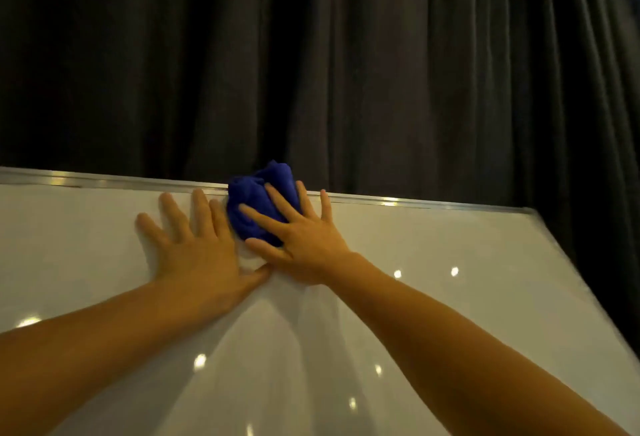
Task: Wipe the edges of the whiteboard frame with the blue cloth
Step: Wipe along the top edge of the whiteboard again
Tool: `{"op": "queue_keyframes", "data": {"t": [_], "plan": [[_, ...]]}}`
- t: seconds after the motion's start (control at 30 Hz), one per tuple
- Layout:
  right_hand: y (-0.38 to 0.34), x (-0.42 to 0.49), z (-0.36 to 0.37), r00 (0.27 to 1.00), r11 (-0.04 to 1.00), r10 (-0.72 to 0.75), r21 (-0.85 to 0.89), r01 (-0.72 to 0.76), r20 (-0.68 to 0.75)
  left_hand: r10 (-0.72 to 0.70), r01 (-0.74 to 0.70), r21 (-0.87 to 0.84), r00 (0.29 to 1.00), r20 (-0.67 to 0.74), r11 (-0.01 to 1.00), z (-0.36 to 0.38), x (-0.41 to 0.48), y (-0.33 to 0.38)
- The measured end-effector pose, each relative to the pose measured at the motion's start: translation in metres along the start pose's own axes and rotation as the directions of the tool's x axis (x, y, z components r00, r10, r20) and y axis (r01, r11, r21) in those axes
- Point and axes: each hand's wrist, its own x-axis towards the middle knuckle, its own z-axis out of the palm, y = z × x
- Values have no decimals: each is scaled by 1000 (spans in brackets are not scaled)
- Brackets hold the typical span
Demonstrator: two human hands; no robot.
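- The whiteboard [433, 297] fills the lower part of my view; its metal frame [415, 202] runs along the top edge, from the far left to a corner at the upper right.
- From that corner the right side of the board slants down to the lower right.
- Behind the top edge hangs a dark curtain [311, 54] in folds, close behind the frame.
- The frame lies bare to the left of my hands and again to the right, up to the corner.
- My right hand [304, 241] presses flat on the blue cloth [256, 200], fingers [277, 200] spread wide over it, not curled around it; the thumb lies below the cloth on the white board.
- My left hand [201, 252] lies flat on the board just beside the cloth, fingers open and splayed, holding nothing; its nearest finger touches the cloth's left side.
- The two thumbs meet below the cloth.
- The cloth is bunched into a crumpled wad, deep blue, sitting right on the top frame, its upper folds rising past the edge against the curtain.
- Small lights reflect as bright spots on the glossy board.
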Motion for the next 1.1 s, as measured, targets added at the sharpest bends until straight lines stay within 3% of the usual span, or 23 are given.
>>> {"op": "queue_keyframes", "data": {"t": [0.07,0.1,0.17,0.2,0.23,0.27,0.33,0.37,0.43,0.5,0.6,0.67,0.7,0.77,0.83,0.87,0.97,1.03,1.1], "plan": [[47,-13,-7,976,978,208,-34,-206,58,37,-38,-54,999,-8,998,3,0,5],[71,-21,-8,928,932,362,-13,-362,87,79,-80,-60,997,-24,995,7,-1,7],[101,-33,-8,761,762,634,54,-645,137,141,-141,-30,990,-23,990,10,-2,17],[104,-33,-5,709,707,688,78,-703,155,139,-139,-8,990,-17,990,10,-1,26],[101,-28,-1,712,708,683,92,-700,164,117,-117,4,993,-15,993,8,1,35],[96,-23,2,765,760,624,108,-642,156,97,-97,1,995,-22,995,5,5,47],[89,-19,6,923,912,372,143,-384,101,119,-120,-29,992,-44,992,2,12,75],[95,-23,8,967,957,244,140,-252,74,159,-161,-33,986,-60,986,2,13,90],[132,-38,7,992,990,120,67,-123,48,219,-221,-13,973,-70,975,8,13,124],[187,-54,6,963,964,261,37,-264,73,234,-234,8,972,-33,972,15,10,158],[253,-71,2,790,793,590,65,-606,164,149,-149,21,989,3,989,21,11,202],[267,-66,2,806,809,554,93,-580,207,86,-86,23,996,8,996,17,17,227],[274,-64,6,861,861,461,125,-493,215,59,-59,20,998,7,998,16,22,245],[275,-65,14,970,976,159,121,-182,182,26,-27,13,999,22,1000,11,29,264],[304,-79,21,991,995,-84,61,78,106,-2,1,27,1000,23,1000,10,35,287],[329,-86,25,991,993,-112,34,110,70,-17,16,34,999,30,999,11,38,297],[399,-103,26,986,986,158,40,-160,43,32,-32,6,999,32,999,12,41,310],[429,-111,22,922,916,370,119,-382,113,110,-111,23,993,29,994,14,40,331],[423,-110,23,925,915,343,163,-368,165,166,-169,64,985,55,984,17,37,362]]}}
